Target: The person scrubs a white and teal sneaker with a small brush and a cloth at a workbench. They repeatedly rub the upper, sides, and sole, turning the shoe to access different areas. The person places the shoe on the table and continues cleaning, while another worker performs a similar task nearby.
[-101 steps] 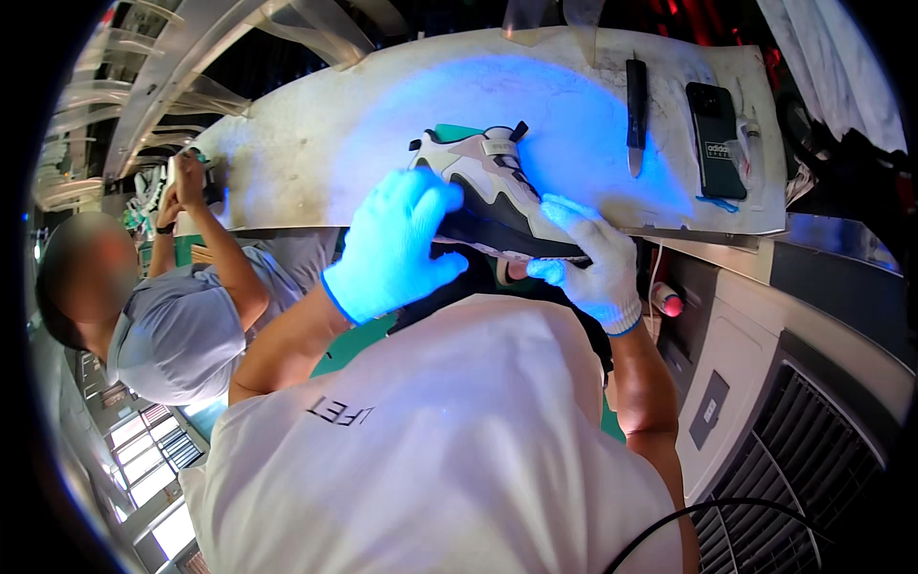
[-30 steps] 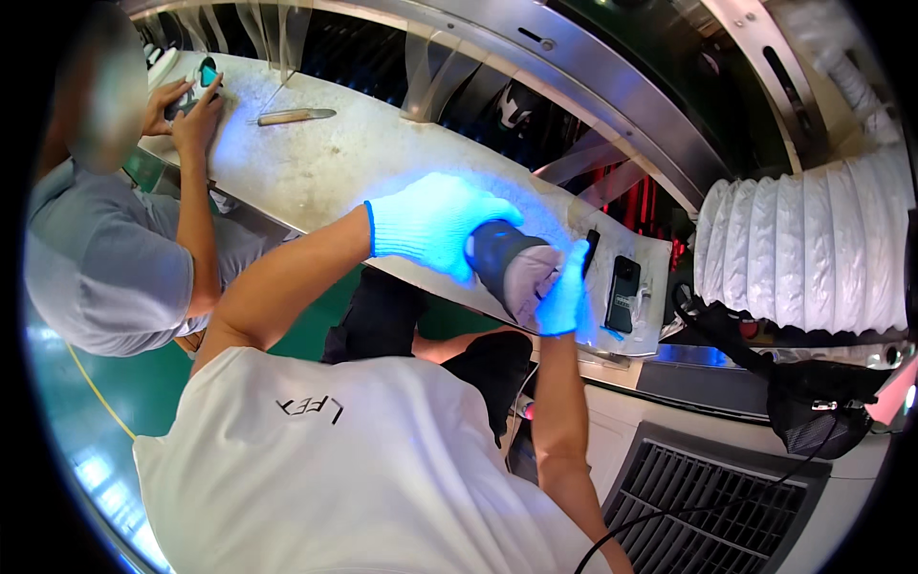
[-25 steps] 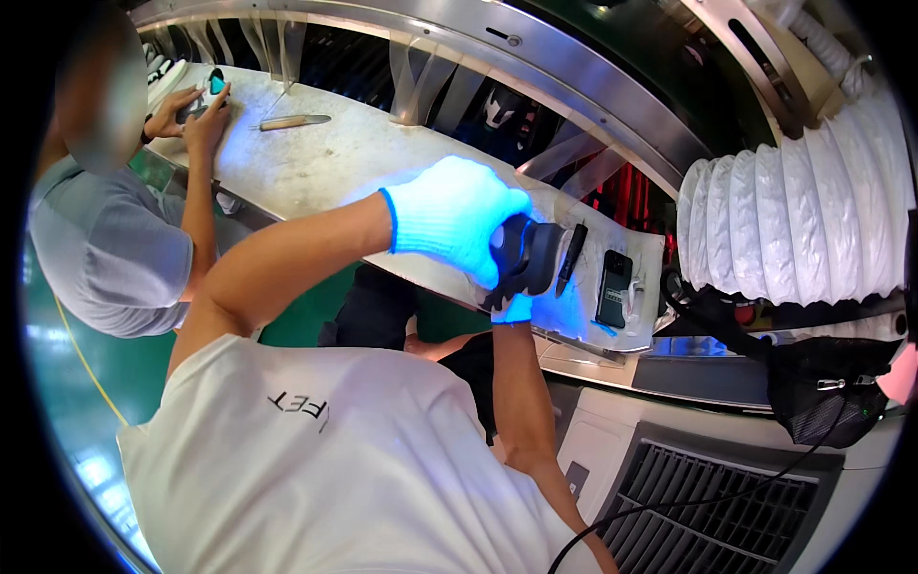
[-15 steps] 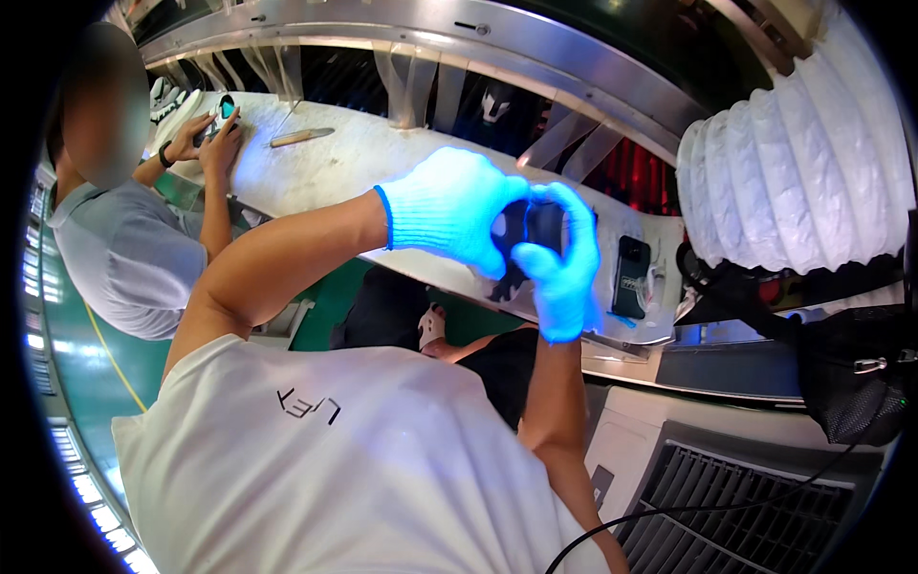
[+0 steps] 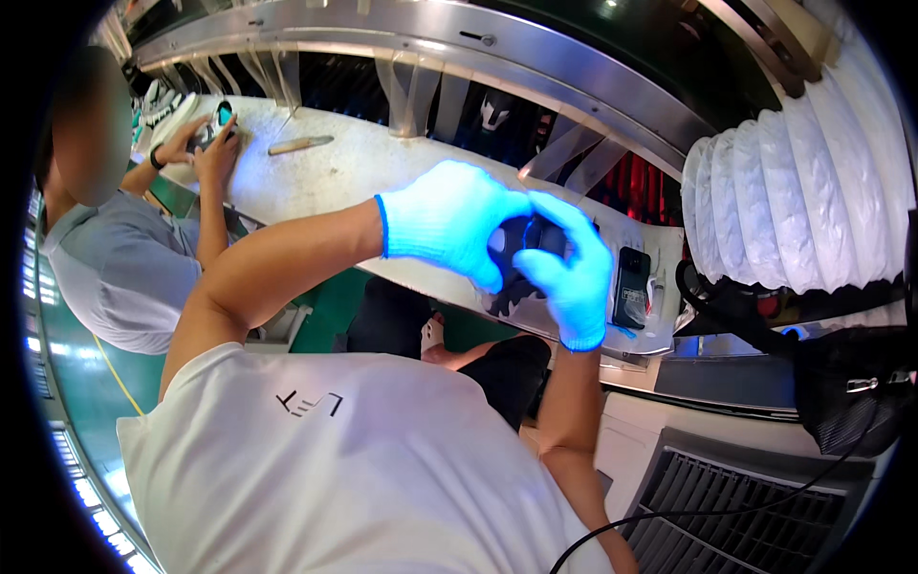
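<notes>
My left hand point(image 5: 449, 225) and my right hand point(image 5: 580, 287) wear knit gloves glowing blue-white under the light. Between them is a small dark piece point(image 5: 513, 237) with a thin blue line on it, held over the near edge of the white bench. The fingers and thumbs of both hands curl round it. Most of its shape is hidden, so its kind cannot be made out. To the right of my right hand, a black phone point(image 5: 631, 285) lies on the bench.
At the left, a co-worker's hands point(image 5: 212, 153) hold a dark shoe with a teal opening. A wooden-handled knife point(image 5: 299, 144) lies on the bench point(image 5: 354, 182). Clear strips point(image 5: 406, 96) hang along a machine opening behind. A white ribbed hose point(image 5: 794, 196) and black bag point(image 5: 846, 387) are at right.
My right hand has shifted slightly right and down, with the dark piece turning a little between the hands. My left hand has hardly moved. The whole view has tilted slightly.
</notes>
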`<state>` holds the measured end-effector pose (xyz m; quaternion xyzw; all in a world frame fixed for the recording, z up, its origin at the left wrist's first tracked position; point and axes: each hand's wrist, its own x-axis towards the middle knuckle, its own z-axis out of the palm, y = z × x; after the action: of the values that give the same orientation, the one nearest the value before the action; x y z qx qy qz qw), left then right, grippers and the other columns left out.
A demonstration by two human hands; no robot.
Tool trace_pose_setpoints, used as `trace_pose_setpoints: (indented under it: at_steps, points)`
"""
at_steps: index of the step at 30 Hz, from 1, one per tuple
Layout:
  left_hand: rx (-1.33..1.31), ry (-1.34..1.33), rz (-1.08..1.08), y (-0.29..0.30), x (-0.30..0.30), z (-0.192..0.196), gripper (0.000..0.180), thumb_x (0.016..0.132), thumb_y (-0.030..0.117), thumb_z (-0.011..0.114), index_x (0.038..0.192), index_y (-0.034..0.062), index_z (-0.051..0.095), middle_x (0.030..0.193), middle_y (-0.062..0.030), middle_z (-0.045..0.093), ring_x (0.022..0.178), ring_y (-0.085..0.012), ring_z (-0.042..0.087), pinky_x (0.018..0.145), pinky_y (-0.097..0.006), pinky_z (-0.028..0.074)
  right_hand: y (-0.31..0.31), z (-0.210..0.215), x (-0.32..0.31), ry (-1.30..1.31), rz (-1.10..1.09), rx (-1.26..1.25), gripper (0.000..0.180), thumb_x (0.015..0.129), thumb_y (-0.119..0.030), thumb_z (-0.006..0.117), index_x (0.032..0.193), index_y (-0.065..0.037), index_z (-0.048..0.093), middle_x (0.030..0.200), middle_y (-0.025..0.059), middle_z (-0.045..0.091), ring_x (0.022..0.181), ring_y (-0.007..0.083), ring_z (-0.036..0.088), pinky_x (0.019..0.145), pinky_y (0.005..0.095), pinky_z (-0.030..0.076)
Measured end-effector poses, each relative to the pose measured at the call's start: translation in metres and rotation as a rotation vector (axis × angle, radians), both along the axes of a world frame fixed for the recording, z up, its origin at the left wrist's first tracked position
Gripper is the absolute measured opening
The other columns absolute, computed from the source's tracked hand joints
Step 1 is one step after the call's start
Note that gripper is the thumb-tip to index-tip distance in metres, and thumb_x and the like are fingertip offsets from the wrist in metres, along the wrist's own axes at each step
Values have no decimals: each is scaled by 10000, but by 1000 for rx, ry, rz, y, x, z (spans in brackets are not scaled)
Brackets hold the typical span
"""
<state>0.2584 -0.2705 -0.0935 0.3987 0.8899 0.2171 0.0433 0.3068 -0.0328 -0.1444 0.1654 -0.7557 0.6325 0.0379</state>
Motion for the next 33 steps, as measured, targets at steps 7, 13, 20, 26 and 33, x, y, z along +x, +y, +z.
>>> trace_pose_setpoints:
  at_steps: [7,13,20,26,33]
  points:
    - [135,-206,-90,-35,-43,5,860,669,378,1040,1429,99,749,1288,-155,799,1021,-321,811,917,-436,652,-45,-12,-7,83,-365,-129,440,923,-180,887,1311,-8,774,1196,54,760,1086,160,677,999,331,534]
    - [711,-82,543,17,70,-123,1278,750,359,1008,1730,-43,295,1634,-331,518,1545,-460,509,1267,-512,445,-80,6,-27,-49,-768,61,548,940,-314,901,1366,-3,755,1059,63,671,922,185,596,871,345,530]
    - [1037,-565,490,3,101,-195,1238,759,286,1038,1743,9,339,1536,-245,675,1377,-322,699,1147,-438,568,-72,10,61,-99,-375,-35,494,934,-96,877,1371,34,687,1223,93,738,1125,171,711,1020,350,588]
    - [819,-819,535,-61,210,-208,1119,815,251,1031,1724,37,415,1566,-170,683,1394,-220,683,1186,-411,558,-80,-36,159,94,-116,300,593,790,-140,983,1293,5,703,1206,151,702,1065,302,723,955,411,596]
    - [820,-1024,667,-64,240,-229,993,845,153,990,1682,27,469,1531,-153,684,1366,-230,692,1155,-388,580,-88,-106,172,-52,-72,174,497,785,-84,941,1214,19,713,1158,188,713,1025,346,734,903,410,608]
